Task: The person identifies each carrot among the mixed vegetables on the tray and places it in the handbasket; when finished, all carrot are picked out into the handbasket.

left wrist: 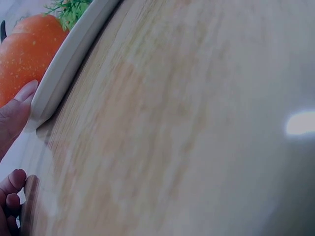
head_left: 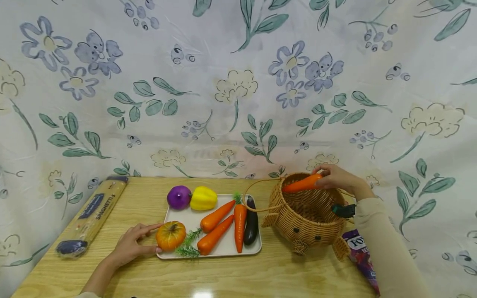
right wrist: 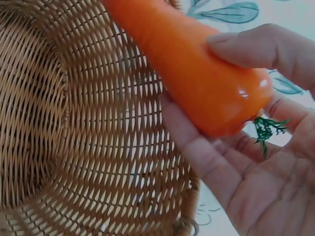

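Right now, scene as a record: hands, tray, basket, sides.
Left hand: touches the pumpkin
Right hand: grips a carrot at the basket's mouth
Tray: pumpkin, purple vegetable, yellow pepper, three carrots, eggplant
Basket: wicker, right of tray, dark green item at rim
Left of tray: spaghetti pack
Right of basket: purple packet

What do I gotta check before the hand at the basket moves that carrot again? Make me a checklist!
1. Right hand has a good hold: ok, thumb and fingers are around the thick end.
2. Carrot points into the basket: ok, thin end inside the rim.
3. Carrot all the way in: not ok, its thick end is up at the rim.
4. Basket bottom bare: cannot tell, part is hidden.
5. Left hand touches the pumpkin: ok.
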Tool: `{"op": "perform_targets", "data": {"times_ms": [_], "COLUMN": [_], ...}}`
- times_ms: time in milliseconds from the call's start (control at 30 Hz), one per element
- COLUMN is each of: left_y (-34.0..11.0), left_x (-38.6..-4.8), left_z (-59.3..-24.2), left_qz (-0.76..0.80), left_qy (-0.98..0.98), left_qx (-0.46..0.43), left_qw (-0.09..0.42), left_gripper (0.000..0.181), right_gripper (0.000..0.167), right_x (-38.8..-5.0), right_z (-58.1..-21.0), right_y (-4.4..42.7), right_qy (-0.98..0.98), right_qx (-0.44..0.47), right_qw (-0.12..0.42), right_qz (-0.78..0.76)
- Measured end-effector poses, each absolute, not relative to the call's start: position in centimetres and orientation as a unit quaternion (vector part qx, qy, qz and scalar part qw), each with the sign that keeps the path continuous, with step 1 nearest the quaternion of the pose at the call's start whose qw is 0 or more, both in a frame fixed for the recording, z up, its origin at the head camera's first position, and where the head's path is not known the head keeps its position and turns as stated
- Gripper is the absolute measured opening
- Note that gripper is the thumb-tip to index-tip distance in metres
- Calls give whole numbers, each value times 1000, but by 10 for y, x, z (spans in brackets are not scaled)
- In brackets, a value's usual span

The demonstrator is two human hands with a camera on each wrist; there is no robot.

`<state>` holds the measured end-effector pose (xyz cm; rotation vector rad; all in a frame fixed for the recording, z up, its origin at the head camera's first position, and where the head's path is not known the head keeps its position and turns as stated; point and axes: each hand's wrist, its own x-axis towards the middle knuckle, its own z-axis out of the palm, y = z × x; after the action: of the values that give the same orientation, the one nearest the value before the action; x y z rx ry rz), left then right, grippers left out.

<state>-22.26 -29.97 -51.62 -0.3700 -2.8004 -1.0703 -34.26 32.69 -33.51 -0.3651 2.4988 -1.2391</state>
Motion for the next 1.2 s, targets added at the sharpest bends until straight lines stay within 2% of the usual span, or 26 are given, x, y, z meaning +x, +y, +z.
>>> {"op": "perform_targets", "data": {"times_ms": [400,933,1200], "left_y": [-298,-299,-300], "left_x": [-223,-225,-223], "left_z": [-516,-515,-517], "left_qz": [-360,-361,-360], "left_qy": [-923,-922,-921], "left_qx": [-121,-126,-130], "left_qw": [52,59,65], "left_gripper": [63,62,61], "right_gripper": [36,30,22], "right_x": [-362,-366,-366], "right_z": [-359,-368,-370], "right_y": [310,298,290], "right_qy": [873,921,940], "right_qx": [-100,-159,-157], "right_qw": [177,144,186], "right_qz": [-442,-326,-238]}}
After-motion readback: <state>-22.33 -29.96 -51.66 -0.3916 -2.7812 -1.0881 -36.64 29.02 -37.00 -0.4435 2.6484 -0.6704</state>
